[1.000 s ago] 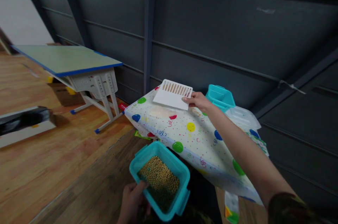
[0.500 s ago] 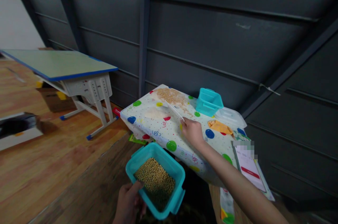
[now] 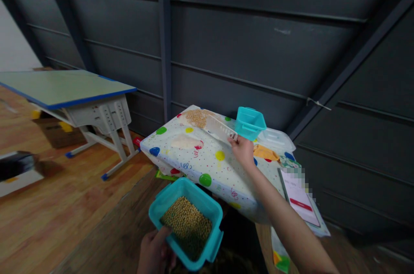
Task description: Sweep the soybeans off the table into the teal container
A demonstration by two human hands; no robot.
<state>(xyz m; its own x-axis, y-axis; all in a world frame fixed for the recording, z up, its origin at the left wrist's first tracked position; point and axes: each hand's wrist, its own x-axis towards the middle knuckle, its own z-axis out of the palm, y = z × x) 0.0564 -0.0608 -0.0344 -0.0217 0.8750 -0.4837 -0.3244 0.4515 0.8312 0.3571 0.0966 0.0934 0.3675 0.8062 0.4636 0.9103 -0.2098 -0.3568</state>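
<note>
My left hand [image 3: 155, 246] grips the near-left rim of a turquoise plastic container [image 3: 211, 201], thumb over the edge. Round yellowish soybeans [image 3: 187, 220] partly fill it, and it is held in front of the table's near edge. Across the table, my right hand [image 3: 242, 150] is closed on the near end of a white slotted plastic piece [image 3: 221, 129]; its exact kind is unclear. The far end of this piece lies against a spread pile of pale tan grains or beans [image 3: 196, 118]. A whitish powdery patch [image 3: 186, 141] lies nearer me on the cloth.
The balloon-print tablecloth [image 3: 181, 157] also bears a second turquoise container [image 3: 250, 121], a clear lid [image 3: 278, 139], an orange cloth [image 3: 265, 152] and a tablet-like screen [image 3: 299, 198]. A dark panelled wall [image 3: 226, 41] rises behind. A school desk [image 3: 71, 86] stands left.
My right hand has moved slightly away and right, and the white piece now shows its slotted side, lying lower by the pile. My left hand still holds the container. The view has shifted slightly.
</note>
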